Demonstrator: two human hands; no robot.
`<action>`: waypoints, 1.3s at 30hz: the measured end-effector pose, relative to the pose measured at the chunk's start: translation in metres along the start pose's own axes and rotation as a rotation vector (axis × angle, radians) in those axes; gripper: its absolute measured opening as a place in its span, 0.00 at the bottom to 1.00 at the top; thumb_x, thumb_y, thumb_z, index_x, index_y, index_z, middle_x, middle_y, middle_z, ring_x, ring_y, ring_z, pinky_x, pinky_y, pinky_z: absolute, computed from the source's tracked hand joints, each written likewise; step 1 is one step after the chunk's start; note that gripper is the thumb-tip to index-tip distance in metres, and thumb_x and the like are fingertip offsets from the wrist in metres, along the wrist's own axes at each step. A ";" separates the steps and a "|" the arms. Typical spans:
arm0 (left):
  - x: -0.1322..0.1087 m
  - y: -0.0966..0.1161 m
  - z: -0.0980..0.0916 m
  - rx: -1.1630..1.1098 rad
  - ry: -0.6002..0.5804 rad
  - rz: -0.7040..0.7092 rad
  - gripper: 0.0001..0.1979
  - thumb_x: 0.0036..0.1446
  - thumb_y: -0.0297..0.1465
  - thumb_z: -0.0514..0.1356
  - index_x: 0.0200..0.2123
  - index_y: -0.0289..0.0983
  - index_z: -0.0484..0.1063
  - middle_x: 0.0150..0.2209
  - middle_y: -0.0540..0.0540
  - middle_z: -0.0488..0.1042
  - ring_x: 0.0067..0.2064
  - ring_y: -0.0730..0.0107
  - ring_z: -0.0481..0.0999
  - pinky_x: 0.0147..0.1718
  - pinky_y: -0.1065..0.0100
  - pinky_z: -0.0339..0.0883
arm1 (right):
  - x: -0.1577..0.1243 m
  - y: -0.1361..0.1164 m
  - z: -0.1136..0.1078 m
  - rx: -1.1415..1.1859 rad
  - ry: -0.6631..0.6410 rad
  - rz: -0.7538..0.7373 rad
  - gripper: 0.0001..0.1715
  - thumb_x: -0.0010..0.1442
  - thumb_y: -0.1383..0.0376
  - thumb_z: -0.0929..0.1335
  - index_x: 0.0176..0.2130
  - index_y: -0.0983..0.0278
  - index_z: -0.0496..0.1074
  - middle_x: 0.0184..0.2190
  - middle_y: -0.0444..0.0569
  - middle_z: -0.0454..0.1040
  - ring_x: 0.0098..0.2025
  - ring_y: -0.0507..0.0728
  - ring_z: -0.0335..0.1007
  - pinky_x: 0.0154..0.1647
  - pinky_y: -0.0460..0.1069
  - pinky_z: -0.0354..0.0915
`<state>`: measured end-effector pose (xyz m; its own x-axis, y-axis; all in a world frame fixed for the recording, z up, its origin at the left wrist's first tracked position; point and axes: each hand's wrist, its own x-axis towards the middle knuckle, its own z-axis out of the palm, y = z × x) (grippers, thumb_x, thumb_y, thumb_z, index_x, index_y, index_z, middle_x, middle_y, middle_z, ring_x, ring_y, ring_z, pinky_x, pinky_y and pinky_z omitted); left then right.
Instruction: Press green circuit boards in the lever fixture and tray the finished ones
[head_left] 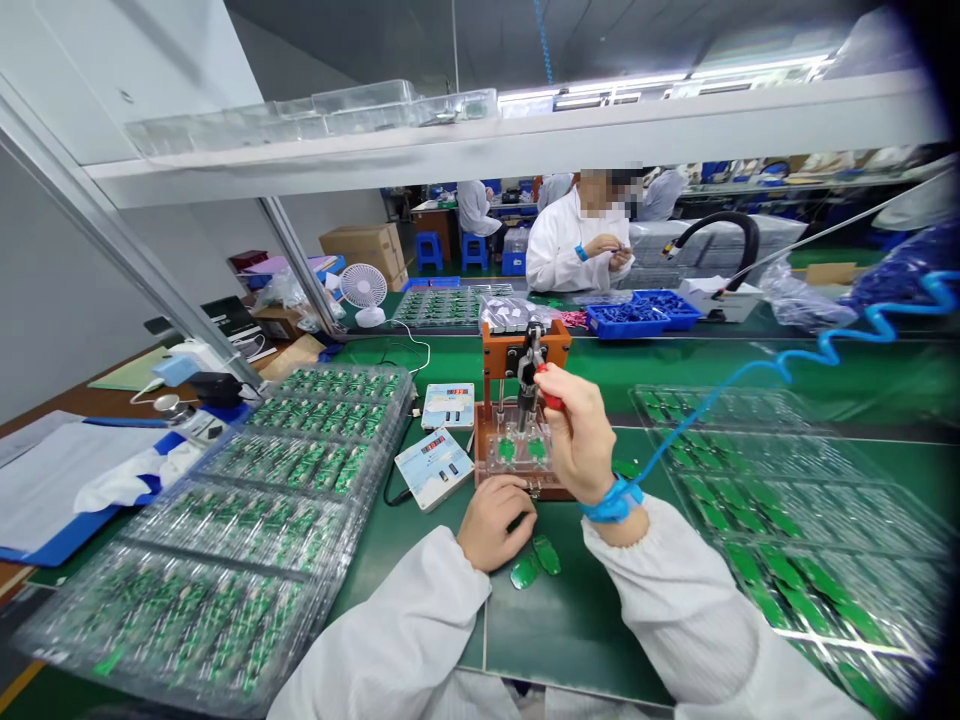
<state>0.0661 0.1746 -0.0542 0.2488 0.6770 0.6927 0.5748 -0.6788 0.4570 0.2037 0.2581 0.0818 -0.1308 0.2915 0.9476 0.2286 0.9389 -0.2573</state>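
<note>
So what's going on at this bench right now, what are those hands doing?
A person in a white coat works at an orange press fixture on the green mat. Their right hand grips the red lever handle on it, while the left hand rests curled at the fixture's front edge. Two loose green boards lie on the mat beside that hand. Clear trays of boards sit to either side, and a co-worker sits across the bench.

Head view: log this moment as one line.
right hand: grips red lever handle of orange test fixture | left hand: rests at fixture's front edge | two green oval circuit boards: loose on green mat
</note>
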 end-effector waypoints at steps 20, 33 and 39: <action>0.002 0.005 -0.004 -0.010 -0.008 -0.020 0.05 0.65 0.26 0.58 0.37 0.39 0.73 0.36 0.46 0.79 0.50 0.59 0.76 0.50 0.57 0.69 | 0.118 0.112 0.033 0.186 -0.205 0.555 0.25 0.70 0.49 0.64 0.44 0.68 0.74 0.37 0.48 0.76 0.42 0.55 0.71 0.51 0.50 0.65; 0.042 -0.036 -0.030 0.348 -0.001 -0.308 0.14 0.67 0.32 0.59 0.54 0.38 0.73 0.58 0.38 0.71 0.60 0.46 0.65 0.59 0.44 0.63 | -0.087 0.054 -0.015 -0.192 -0.471 0.568 0.11 0.63 0.63 0.69 0.45 0.62 0.80 0.47 0.56 0.76 0.54 0.65 0.67 0.57 0.63 0.63; 0.045 -0.030 -0.026 0.298 0.098 -0.332 0.10 0.66 0.33 0.58 0.48 0.38 0.73 0.50 0.40 0.75 0.55 0.50 0.71 0.55 0.48 0.65 | -0.077 0.053 -0.008 -0.058 -0.526 0.672 0.08 0.59 0.70 0.71 0.41 0.64 0.76 0.48 0.56 0.76 0.57 0.64 0.66 0.61 0.63 0.62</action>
<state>0.0400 0.2181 -0.0227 -0.0538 0.8044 0.5917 0.8136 -0.3083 0.4930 0.2334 0.2835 -0.0033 -0.3772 0.8435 0.3825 0.4648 0.5296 -0.7096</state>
